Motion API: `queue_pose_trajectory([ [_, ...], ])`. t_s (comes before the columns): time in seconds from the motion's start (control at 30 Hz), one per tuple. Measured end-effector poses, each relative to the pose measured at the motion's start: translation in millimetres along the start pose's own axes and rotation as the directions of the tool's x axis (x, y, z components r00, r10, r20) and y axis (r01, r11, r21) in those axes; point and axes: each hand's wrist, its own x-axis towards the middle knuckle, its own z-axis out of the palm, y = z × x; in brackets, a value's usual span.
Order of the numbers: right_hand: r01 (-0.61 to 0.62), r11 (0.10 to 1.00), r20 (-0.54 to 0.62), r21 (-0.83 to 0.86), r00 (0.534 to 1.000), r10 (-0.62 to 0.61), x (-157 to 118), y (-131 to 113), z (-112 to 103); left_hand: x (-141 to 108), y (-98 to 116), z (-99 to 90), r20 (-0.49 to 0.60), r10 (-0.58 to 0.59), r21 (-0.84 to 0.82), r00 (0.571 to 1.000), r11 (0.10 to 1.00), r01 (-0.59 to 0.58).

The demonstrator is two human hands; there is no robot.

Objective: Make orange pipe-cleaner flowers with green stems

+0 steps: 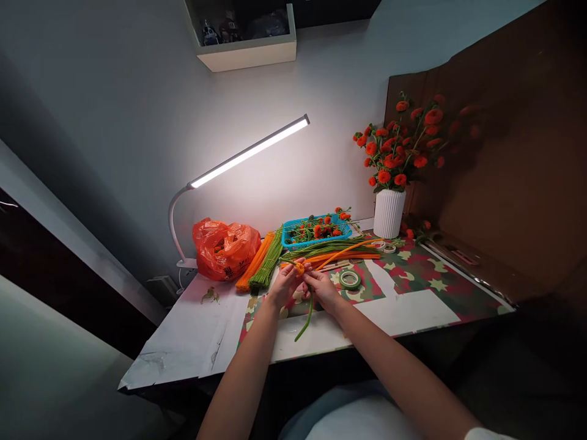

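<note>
Both hands meet above the front of the table. My left hand pinches a small orange pipe-cleaner flower from the left side. From the right, the closed fingers of my right hand grip just below it, where a green pipe cleaner hangs down and curves toward the table edge. Another bit of green sticks out at the upper left of the fingers. Exactly how the green and orange parts join is hidden by the fingertips. A roll of green tape lies close to my right hand.
Bundles of orange pipe cleaners and green pipe cleaners lie beside a red plastic bag. Behind are a blue basket of small flowers and a white vase of orange flowers. A lit lamp arches above.
</note>
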Motion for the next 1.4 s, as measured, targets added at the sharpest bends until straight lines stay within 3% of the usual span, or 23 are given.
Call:
queue_pose_trajectory([
  [0.2, 0.019, 0.998, 0.026, -0.058, 1.0, -0.017, 0.0, 1.7, -1.1, 1.0, 1.7, -0.4, -0.045, 0.0, 0.043, 0.999, 0.999, 0.002],
  [0.43, 0.057, 0.997, -0.02, -0.043, 0.998, -0.058, 3.7, 3.4, -1.1, -1.9, 0.0, 4.6, 0.007, -0.037, 0.006, 0.999, 0.999, 0.037],
  [0.6, 0.076, 0.991, -0.057, -0.109, 0.995, -0.082, 3.0, 3.3, -1.6, 0.3, -0.2, 3.4, -0.083, 0.017, -0.023, 0.996, 1.0, -0.019],
  [0.77, 0.059, 0.969, -0.071, -0.239, 0.994, -0.078, -0.6, 1.4, -1.7, 4.6, 0.2, -1.5, -0.234, 0.094, -0.017, 0.968, 0.995, -0.101],
  [0.93, 0.039, 0.939, -0.013, -0.343, 0.999, -0.046, -3.4, 0.8, 0.7, 5.6, 2.3, 0.0, -0.281, 0.076, -0.073, 0.957, 0.992, -0.1],
  [1.17, 0.065, 0.93, 0.043, -0.362, 0.998, -0.053, -1.9, 1.2, 3.0, 5.4, 6.6, 0.2, -0.349, 0.065, -0.163, 0.935, 0.978, -0.129],
  [1.4, 0.097, 0.91, 0.066, -0.403, 0.995, -0.077, -3.9, 2.6, 4.8, 8.3, 4.4, -6.0, -0.376, 0.1, -0.126, 0.921, 0.979, -0.158],
])
